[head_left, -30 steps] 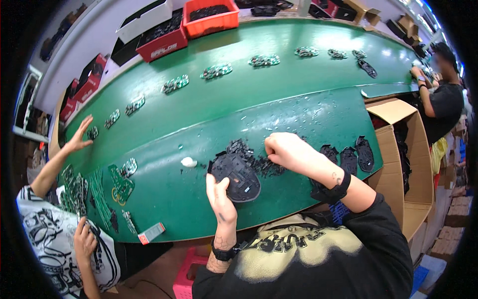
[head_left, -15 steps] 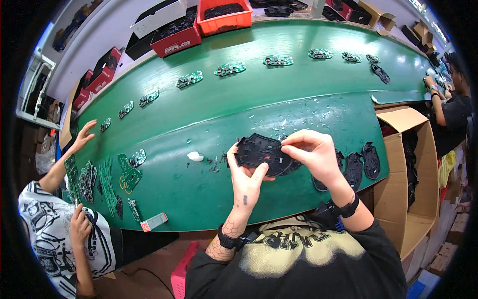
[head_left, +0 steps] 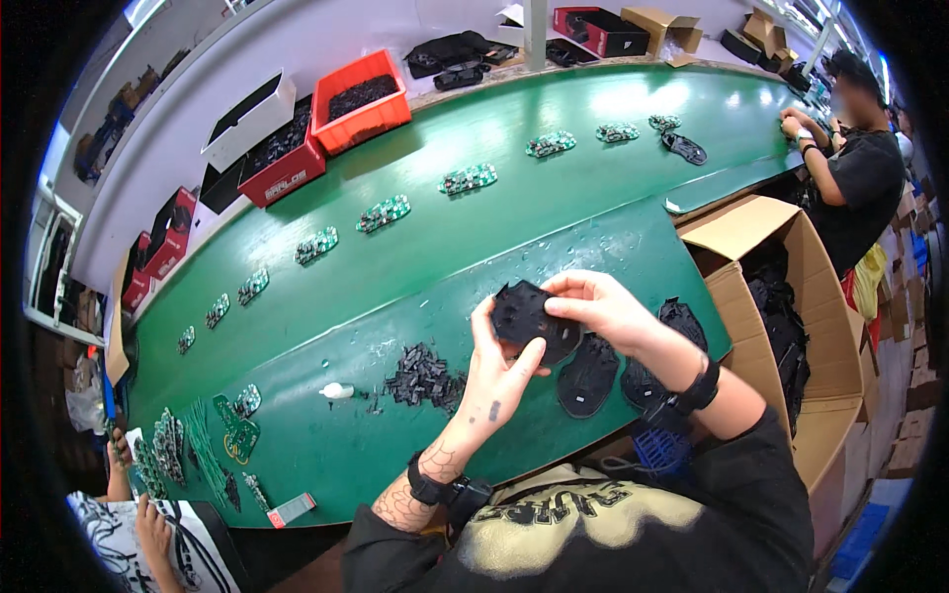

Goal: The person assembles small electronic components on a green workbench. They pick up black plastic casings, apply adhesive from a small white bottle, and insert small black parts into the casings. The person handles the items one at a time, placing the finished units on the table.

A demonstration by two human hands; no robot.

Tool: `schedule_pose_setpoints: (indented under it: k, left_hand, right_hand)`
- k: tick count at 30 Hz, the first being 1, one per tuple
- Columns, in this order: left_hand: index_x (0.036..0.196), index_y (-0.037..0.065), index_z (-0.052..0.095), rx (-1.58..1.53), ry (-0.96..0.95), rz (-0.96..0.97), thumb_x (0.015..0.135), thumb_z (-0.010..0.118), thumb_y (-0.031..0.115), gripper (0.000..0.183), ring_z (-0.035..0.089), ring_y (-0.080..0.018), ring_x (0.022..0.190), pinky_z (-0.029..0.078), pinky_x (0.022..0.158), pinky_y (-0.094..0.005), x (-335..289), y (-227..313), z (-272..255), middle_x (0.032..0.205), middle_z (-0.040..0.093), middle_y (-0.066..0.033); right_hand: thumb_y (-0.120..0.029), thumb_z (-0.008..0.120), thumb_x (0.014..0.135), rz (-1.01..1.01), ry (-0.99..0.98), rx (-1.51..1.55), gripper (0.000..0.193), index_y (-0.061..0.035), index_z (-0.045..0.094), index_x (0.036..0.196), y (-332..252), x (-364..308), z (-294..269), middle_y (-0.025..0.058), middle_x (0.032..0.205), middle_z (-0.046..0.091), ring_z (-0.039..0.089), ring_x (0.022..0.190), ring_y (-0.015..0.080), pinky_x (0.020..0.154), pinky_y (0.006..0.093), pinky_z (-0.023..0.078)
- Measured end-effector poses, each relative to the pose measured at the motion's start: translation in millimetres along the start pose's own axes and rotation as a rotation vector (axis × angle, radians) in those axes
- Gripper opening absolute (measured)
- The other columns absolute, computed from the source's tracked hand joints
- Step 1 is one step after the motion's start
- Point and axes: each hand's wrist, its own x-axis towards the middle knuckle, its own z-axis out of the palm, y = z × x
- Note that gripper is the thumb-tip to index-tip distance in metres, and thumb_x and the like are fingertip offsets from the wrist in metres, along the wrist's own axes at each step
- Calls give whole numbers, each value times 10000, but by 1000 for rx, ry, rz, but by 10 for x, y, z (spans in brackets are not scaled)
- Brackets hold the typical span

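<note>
Above the green table I hold a black plastic mouse shell (head_left: 524, 314) between both hands, tilted. My left hand (head_left: 497, 364) grips its left and lower edge, thumb toward the near side. The fingers and thumb of my right hand (head_left: 596, 308) pinch its upper right edge; whether they also hold a small part cannot be made out. Beside my right wrist lie similar black shells, one (head_left: 587, 378) close below my hands and another (head_left: 682, 321) farther right. A heap of small black plastic pieces (head_left: 423, 378) lies left of my left hand.
A small white bottle (head_left: 337, 391) lies left of the heap. Several circuit boards (head_left: 384, 213) line the green surface beyond. Cardboard box (head_left: 736, 306) stands at the right table edge. Red bin (head_left: 361, 104) sits at the back. One person works at lower left, another at far right.
My view has swung right. The shell has turned in my hands, and my right fingers sit over its upper edge. The left co-worker's arm has drawn back from the boards, and a board is now in that hand.
</note>
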Motion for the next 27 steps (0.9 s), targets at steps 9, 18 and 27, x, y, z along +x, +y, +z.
schedule_pose_setpoints:
  k: [9,18,27]
  left_hand:
    - [1247,15,502,1203,-247,444,806,687,286,549,478,-322,1147,404,957,-402,207,-231,317,1194,527,-158]
    - [1027,78,588,1230,-171,520,738,716,187,334,524,-264,1043,432,864,-386,111,-304,206,1057,581,-66]
    - [1137,27,599,289,263,57,762,699,-15,390,607,-106,907,500,777,-242,-856,67,-599,1027,632,-29]
  right_hand:
    - [-156,737,776,-32,510,-520,339,-8,674,1074,-471,1025,-2004,64,935,684,626,797,123,728,253,492]
    - [-484,781,657,38,1077,-1147,597,-90,653,1087,24,1252,-2909,163,1138,622,551,1106,330,942,422,436]
    - [-284,687,817,-389,498,-1135,291,-42,701,980,-618,1140,-1810,128,937,689,650,854,268,802,363,500]
